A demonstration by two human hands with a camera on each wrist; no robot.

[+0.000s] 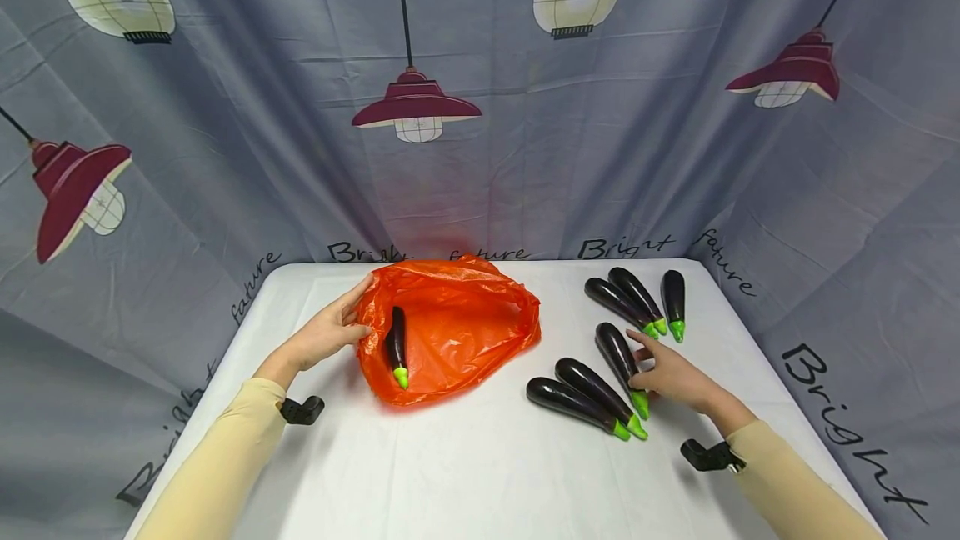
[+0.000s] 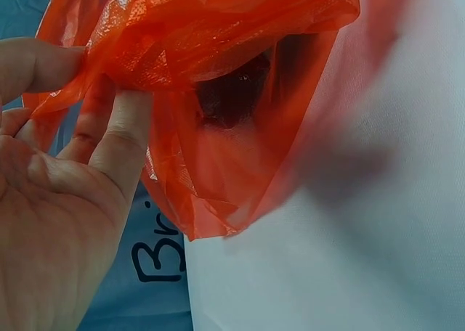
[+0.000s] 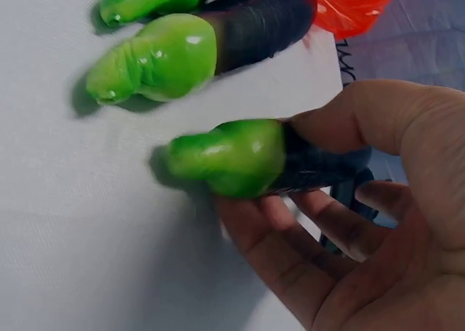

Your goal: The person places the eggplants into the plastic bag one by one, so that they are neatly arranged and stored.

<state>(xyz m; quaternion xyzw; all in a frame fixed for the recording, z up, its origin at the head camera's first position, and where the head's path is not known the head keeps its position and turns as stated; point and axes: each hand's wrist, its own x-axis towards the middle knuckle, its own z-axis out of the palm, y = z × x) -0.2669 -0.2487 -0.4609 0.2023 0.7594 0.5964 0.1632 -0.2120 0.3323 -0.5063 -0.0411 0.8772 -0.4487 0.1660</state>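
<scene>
My left hand [image 1: 327,334] holds the rim of an orange plastic bag [image 1: 465,357], thumb on one side of the film and fingers on the other in the left wrist view. The bag's mouth gapes toward me, and one dark eggplant [image 1: 396,344] with a green stem end lies inside, near that hand. On the right, my right hand [image 1: 671,369] pinches another eggplant [image 1: 617,352] near its green cap [image 3: 251,157], thumb on one side and fingertips on the other. Two more eggplants [image 1: 573,402] lie side by side just left of it.
Three eggplants [image 1: 673,298] lie at the back right of the white table [image 1: 450,473], two of them close together. A grey curtain [image 1: 487,182] printed with lamps and lettering hangs behind the table and along its sides.
</scene>
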